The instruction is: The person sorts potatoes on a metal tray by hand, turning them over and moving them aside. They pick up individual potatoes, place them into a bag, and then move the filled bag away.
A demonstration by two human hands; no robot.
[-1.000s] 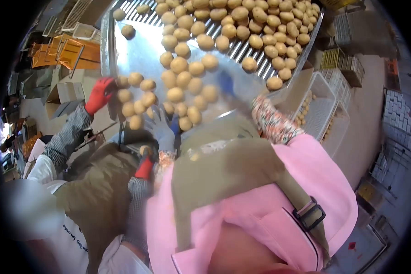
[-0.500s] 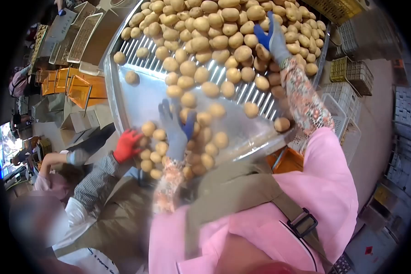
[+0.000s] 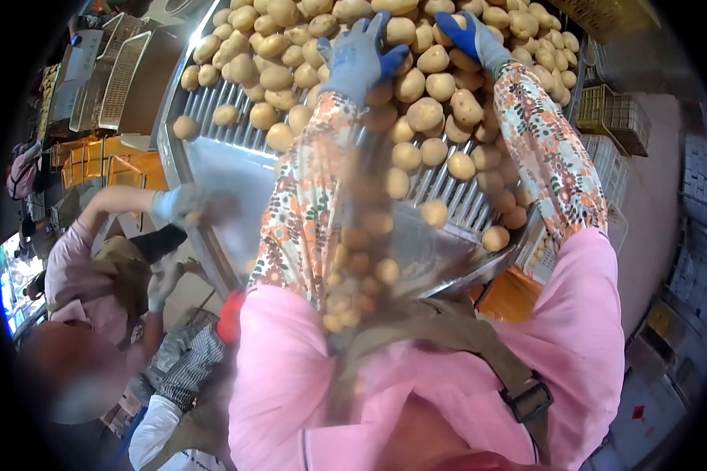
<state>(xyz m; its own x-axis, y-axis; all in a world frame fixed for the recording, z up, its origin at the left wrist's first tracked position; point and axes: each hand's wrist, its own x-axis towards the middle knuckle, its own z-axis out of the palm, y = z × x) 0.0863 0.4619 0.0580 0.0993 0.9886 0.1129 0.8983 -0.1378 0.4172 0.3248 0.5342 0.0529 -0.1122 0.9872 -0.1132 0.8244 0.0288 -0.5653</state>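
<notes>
Both my hands wear grey and blue gloves and reach to the far part of a potato pile. My left hand (image 3: 357, 61) lies on the potatoes (image 3: 275, 76) with its fingers spread. To its right, my right hand (image 3: 471, 41) rests against more potatoes, thumb apart from the fingers. Beneath the pile runs a metal roller rack (image 3: 239, 129), which leads down to a smooth metal tray (image 3: 228, 177). More potatoes, some blurred, lie on the near side beside my left sleeve (image 3: 306, 196).
Two co-workers are at the left; one has pale gloves (image 3: 182, 206), the other a red glove (image 3: 229, 318) partly hidden by my sleeve. Plastic crates (image 3: 617, 122) stand at the right. Orange crates (image 3: 106, 165) and pale baskets (image 3: 124, 78) are at the left.
My left hand has moved from the near potatoes up onto the far pile. The red-gloved hand has drawn back, and another co-worker's gloved hand has come towards the tray's left edge.
</notes>
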